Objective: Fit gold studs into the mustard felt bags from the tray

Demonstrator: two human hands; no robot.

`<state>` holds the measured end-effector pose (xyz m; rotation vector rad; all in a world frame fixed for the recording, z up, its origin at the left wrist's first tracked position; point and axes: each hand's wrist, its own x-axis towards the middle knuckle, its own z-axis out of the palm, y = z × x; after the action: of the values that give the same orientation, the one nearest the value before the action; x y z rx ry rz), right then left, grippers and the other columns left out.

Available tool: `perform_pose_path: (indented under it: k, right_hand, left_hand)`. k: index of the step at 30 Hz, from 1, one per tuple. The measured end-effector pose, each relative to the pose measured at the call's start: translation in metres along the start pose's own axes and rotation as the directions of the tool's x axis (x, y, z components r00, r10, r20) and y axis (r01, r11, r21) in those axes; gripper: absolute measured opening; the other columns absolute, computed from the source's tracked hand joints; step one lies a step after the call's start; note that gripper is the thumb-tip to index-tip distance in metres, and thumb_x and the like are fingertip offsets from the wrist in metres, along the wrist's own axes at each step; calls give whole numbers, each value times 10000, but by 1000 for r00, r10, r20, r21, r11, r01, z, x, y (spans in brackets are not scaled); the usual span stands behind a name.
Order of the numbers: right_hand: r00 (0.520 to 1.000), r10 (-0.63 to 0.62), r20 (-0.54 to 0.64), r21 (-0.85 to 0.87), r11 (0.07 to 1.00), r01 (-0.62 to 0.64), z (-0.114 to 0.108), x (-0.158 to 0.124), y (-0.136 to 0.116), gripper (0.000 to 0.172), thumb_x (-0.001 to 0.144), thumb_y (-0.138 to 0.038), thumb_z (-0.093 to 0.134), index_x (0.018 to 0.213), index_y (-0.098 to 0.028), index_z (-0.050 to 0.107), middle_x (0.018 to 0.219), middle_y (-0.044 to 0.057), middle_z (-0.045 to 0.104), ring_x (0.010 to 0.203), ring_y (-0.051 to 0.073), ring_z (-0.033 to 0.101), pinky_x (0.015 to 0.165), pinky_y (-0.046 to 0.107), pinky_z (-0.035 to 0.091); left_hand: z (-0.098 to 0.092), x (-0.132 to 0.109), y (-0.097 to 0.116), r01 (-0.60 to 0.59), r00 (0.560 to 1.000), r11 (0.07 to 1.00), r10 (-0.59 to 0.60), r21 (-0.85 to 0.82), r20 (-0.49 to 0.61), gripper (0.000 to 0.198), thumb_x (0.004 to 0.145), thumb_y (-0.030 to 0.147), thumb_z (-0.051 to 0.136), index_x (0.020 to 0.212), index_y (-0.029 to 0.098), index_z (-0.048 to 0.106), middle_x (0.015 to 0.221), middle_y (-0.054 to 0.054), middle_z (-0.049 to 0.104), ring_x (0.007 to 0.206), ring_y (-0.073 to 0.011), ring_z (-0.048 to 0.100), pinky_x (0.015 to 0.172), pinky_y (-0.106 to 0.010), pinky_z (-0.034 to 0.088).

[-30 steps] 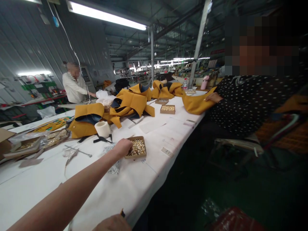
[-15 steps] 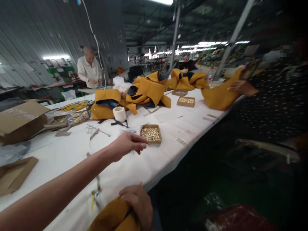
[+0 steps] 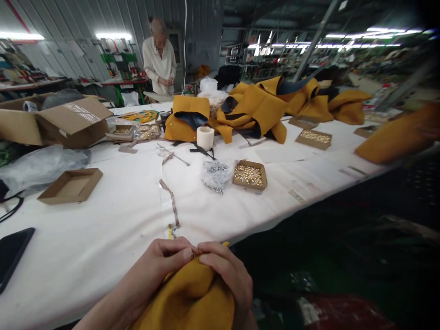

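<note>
Mustard-yellow fabric (image 3: 192, 298) is bunched up close to me at the table's front edge. My right hand (image 3: 230, 270) is closed round its right side, fingertips at the top edge. At that same edge my left hand (image 3: 161, 261) is closed in a pinch, thumb against forefinger, almost touching the right fingertips. A tiny coppery speck shows between the fingertips; what the left hand pinches is too small to make out. Farther up the table sits a small cardboard box (image 3: 250, 175) of gold and silver metal studs. Beside it lies a clear bag (image 3: 216, 174) with silvery pieces.
Heaped mustard fabric pieces (image 3: 254, 107) lie across the back, by a white roll (image 3: 205, 137). An open cardboard tray (image 3: 74, 185), a phone (image 3: 13, 252) and a large carton (image 3: 72, 117) are on the left. One person (image 3: 160, 59) stands behind; another's hand (image 3: 433, 126) holds fabric at right.
My left hand has come back from the stud box to the fabric, beside my right hand. My view has swung left, and the fabric sits higher in it.
</note>
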<state>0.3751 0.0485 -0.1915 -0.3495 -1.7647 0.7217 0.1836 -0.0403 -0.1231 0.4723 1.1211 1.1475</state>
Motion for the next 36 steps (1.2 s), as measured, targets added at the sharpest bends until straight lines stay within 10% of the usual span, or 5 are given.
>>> perform_pose_path:
  k: [18,25,36]
  right_hand:
    - [994,65,84,-104,993,-57,18,14,-33,196,1199,-266,576,1204,-239,770,1230,95,852,1104,215,853,957,311,719]
    - [998,23,60,-138,990,-14,21,13,-33,172,1164,-264,587,1214,-263,752,1252,108,864,1097,278,865,916,407,759]
    - [999,31,22,-139,990,-28,16,16,-42,224,1059,-216,636,1223,-315,753,1225,84,884,1033,347,883,894,502,785]
  left_hand:
    - [-28,-14,6,-168,983,978,157,125,95,438,1067,610,807,1051,182,901,1112,-61,627,1048,-224,598,959,-338,466]
    - [-27,-32,25,-405,914,775,346,485,209,472,1183,577,620,982,232,872,1136,-70,715,1044,-231,663,931,-330,486]
    - [-16,-41,28,-574,816,614,482,542,320,339,1204,462,591,1157,310,890,1164,-53,753,1080,-229,704,956,-338,530]
